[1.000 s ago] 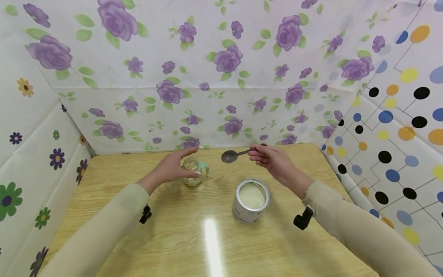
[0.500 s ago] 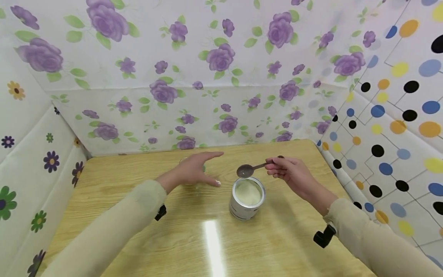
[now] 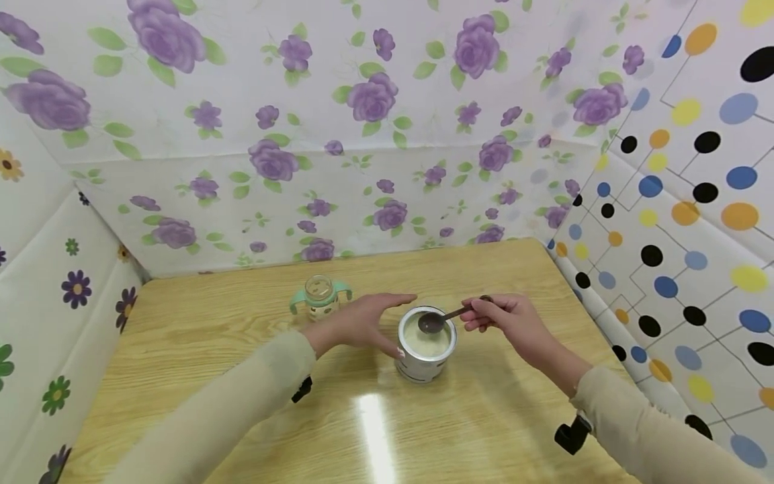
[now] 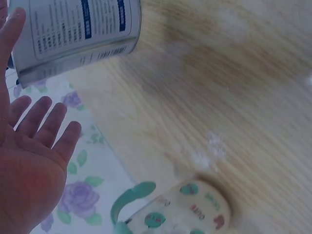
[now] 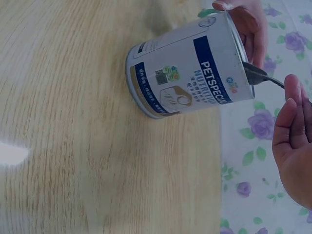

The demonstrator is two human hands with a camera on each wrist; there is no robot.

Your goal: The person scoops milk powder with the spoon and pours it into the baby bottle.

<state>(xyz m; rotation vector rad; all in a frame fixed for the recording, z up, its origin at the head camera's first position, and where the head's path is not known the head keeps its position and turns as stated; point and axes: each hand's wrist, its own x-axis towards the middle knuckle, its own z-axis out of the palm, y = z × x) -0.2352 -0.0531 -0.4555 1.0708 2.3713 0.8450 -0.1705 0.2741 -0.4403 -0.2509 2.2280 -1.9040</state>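
Note:
A white can of pale powder [image 3: 417,368] with a blue-banded label stands upright on the table, its top uncovered. My right hand [image 3: 504,323] pinches the handle of a dark spoon [image 3: 432,323], whose bowl dips inside the can's rim. In the right wrist view the same spoon [image 5: 256,75] enters the can's mouth. My left hand [image 3: 365,324] is at the can's left side, thumb and fingers spread apart around it with nothing gripped. Behind the left wrist stands a glass cup [image 3: 319,296] with mint-green handles and a patterned lower part.
The wooden table [image 3: 242,376] reaches a flowered cloth wall [image 3: 363,175] at the back and a dotted cloth [image 3: 677,269] on the right. White powder specks [image 4: 209,151] lie on the table near the cup.
My left hand has moved right, from the cup to the can's side. My right hand has brought the spoon from beside the cup down into the can's opening.

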